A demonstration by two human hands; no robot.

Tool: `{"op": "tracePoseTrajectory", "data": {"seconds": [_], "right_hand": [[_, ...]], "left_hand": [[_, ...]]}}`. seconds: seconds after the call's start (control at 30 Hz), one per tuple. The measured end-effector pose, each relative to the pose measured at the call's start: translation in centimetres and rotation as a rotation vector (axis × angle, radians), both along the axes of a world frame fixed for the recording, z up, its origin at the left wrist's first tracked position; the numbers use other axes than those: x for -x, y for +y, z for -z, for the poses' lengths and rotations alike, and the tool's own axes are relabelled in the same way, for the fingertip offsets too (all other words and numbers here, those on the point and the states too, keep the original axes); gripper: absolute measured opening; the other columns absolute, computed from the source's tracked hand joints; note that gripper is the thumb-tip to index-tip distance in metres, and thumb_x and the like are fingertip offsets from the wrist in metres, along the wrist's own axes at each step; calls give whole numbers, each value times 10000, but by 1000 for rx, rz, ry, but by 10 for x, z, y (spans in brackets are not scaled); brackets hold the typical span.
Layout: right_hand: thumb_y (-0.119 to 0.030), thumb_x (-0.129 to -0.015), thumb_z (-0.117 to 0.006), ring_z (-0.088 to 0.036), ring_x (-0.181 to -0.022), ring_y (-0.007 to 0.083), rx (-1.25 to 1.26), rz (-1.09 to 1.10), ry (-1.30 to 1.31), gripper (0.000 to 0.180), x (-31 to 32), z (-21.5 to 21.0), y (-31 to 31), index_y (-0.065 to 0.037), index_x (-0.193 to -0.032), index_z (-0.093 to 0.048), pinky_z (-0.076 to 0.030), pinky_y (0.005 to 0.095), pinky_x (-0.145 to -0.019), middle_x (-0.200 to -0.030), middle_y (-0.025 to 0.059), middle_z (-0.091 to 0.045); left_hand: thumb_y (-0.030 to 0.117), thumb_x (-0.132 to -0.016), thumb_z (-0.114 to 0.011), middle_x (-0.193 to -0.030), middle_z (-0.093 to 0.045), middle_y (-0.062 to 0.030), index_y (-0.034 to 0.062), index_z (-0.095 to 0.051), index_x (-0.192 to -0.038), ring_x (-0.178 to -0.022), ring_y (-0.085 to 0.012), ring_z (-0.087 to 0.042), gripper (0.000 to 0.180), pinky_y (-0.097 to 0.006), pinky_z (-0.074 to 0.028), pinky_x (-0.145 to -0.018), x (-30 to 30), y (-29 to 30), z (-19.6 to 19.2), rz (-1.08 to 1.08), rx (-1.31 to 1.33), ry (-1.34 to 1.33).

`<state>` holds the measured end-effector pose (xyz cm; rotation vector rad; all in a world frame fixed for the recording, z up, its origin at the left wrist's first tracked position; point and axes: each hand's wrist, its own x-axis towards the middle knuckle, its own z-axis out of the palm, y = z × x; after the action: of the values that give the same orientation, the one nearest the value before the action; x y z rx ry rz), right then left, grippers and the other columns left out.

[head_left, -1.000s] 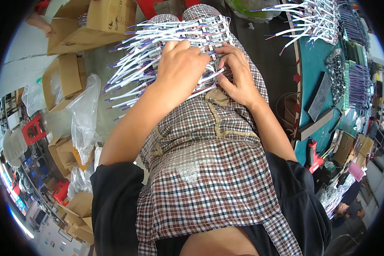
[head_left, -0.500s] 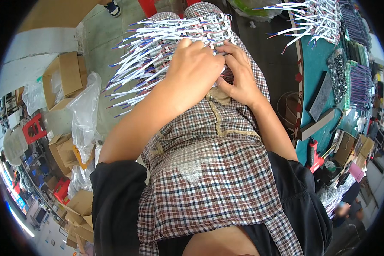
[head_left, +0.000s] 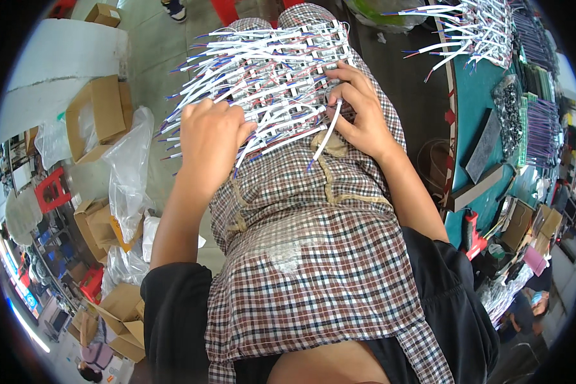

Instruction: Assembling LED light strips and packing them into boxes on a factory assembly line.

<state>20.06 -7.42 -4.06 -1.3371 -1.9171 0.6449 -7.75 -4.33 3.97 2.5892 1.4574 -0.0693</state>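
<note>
A panel of small circuit boards [head_left: 288, 86] lies across my lap, with rows of white-sleeved wires [head_left: 198, 67] whose blue and red ends fan out to the left. My left hand [head_left: 212, 134] has its fingers curled down among these wires at the panel's near left; what they grip is hidden. At the near right corner, my right hand [head_left: 361, 112] has thumb and index finger drawn together at the upper end of one white-sleeved wire [head_left: 328, 137]. That wire hangs toward me over the checked apron [head_left: 313, 269], its blue tip lowest.
On the right, a green bench [head_left: 470, 137] bears another wired panel [head_left: 477, 29], dark strips [head_left: 481, 146] and a red-handled tool [head_left: 472, 235]. Cardboard boxes [head_left: 99, 115] and plastic bags [head_left: 129, 173] stand on the left. Other people [head_left: 96, 349] show at both lower corners.
My left hand has moved left, away from my right hand, to the wire ends. A white-sleeved wire now hangs from my right fingers. The panel's near rows are uncovered.
</note>
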Motion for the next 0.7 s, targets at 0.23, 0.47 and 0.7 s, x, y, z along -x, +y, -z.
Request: {"op": "tracePoseTrajectory", "data": {"seconds": [0.23,0.47,0.7], "right_hand": [[-102,-721,-828,-428,-1406,390,-4,25,-22,268,4,-7,-2,-68,-904,-635,-351,504,-1134,-1355,119,-586],[-89,-735,-792,-432,-1401,370,23,0,67,234,-2,1,-1,-92,-947,-691,-337,494,-1136,-1338,95,-597],[-65,-798,-744,-450,-1397,376,45,26,151,194,5,3,1,-60,-977,-668,-333,496,-1151,-1311,112,-620]], "left_hand": [[123,-887,-682,-1025,-651,-58,122,-695,-1110,-998,-267,-603,223,-428,-410,-901,-34,1,-16,95,-174,-336],[133,-829,-747,-898,-586,-23,112,-718,-913,-927,-229,-602,92,-400,-415,-794,-44,-13,13,141,-14,-412],[140,-770,-742,-861,-572,-23,122,-686,-800,-872,-221,-583,66,-386,-433,-781,-12,-38,16,121,0,-173]]}}
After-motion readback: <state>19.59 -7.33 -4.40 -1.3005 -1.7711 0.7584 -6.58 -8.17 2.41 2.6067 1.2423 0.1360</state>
